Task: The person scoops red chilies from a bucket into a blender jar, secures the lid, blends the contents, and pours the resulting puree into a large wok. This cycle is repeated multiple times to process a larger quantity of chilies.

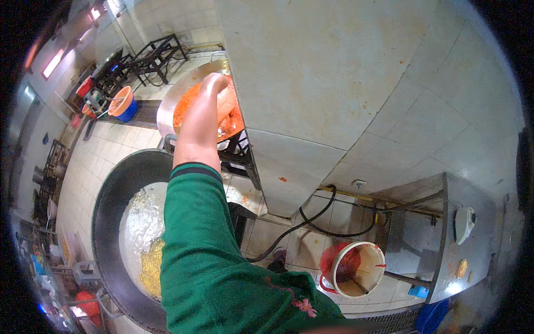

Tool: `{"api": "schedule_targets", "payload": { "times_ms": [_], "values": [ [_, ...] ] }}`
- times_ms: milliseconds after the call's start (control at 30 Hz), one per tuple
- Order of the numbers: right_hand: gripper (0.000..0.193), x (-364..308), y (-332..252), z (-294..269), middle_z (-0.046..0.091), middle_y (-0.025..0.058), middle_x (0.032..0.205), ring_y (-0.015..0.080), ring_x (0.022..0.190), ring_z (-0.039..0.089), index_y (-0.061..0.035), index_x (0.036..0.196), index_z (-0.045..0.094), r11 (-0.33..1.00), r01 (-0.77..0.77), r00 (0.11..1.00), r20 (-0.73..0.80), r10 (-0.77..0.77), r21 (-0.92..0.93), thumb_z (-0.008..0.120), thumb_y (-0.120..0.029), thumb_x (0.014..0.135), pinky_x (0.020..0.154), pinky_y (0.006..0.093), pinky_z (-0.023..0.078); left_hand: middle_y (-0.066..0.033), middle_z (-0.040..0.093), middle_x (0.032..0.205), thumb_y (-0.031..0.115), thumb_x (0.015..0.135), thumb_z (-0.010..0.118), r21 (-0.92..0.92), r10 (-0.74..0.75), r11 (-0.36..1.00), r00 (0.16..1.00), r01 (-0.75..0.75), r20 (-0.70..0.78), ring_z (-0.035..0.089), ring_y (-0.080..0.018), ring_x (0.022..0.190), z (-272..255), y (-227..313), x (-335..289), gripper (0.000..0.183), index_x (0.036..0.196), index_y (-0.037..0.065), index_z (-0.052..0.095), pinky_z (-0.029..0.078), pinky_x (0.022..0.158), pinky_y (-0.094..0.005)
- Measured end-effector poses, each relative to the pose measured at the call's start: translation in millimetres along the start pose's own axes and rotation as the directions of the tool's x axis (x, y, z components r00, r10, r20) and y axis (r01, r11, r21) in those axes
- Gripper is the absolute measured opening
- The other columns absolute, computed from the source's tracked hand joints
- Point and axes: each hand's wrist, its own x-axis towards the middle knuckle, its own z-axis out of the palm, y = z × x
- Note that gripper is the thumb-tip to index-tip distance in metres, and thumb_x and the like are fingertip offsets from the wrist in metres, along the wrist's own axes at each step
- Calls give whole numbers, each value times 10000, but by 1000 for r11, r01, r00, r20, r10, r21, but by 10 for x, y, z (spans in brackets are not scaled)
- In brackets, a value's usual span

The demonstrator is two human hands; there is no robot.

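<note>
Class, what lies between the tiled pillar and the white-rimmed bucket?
In the head view, a black hose runs across the floor tiles between them.

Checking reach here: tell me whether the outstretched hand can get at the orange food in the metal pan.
Probably yes: the outstretched hand appears over the orange food inside the metal pan, with no lid in the way.

Place: large-scale kitchen
Pan (pixel 166 114): wide, orange food (pixel 188 106) at the fingers (pixel 225 101)
Wok (pixel 107 222): huge, nearer than the fingers
Black metal stands (pixel 158 60): beyond the fingers
Wall (pixel 311 72): tiled, right of them
</note>
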Motion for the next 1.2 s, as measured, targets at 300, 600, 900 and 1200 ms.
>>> {"api": "schedule_targets", "payload": {
  "times_ms": [300,600,900,1200],
  "values": [
    [288,-190,131,149,656,102,810,287,721,643,-126,1044,672,999,-43,999,-29,42,-18,644,-375,902,616,420,520,-181,704,1184,252,904,565,289,50,957,989,-7,-142,680,-274,1110,429,67,-112,355,1150,50,721,550,884,-391],
    [331,75,1053,205,672,128,778,332,755,659,-131,978,708,852,144,988,20,-156,-503,632,-442,892,658,473,535,-176,736,1107,350,865,628,-90,-13,995,893,-30,-449,704,-271,1070,-573,-826,-475,438,1081,-17,730,551,853,-410],
    [368,397,2162,-28,685,178,1194,362,1059,664,-72,1191,663,123,197,707,54,-706,-973,531,-323,955,936,501,520,-116,697,842,343,947,557,-417,261,787,857,-456,-444,658,-209,770,-1034,-1529,-2014,398,1032,-19,699,538,705,-386],
    [427,590,1783,-1179,663,211,1228,390,1164,617,-33,1168,687,945,321,836,-488,-253,61,590,-352,903,1036,431,478,-94,657,775,290,969,567,-760,-142,384,780,-524,-610,637,-161,714,-849,-1107,-5193,356,1123,-17,662,555,733,-357]
  ]
}}
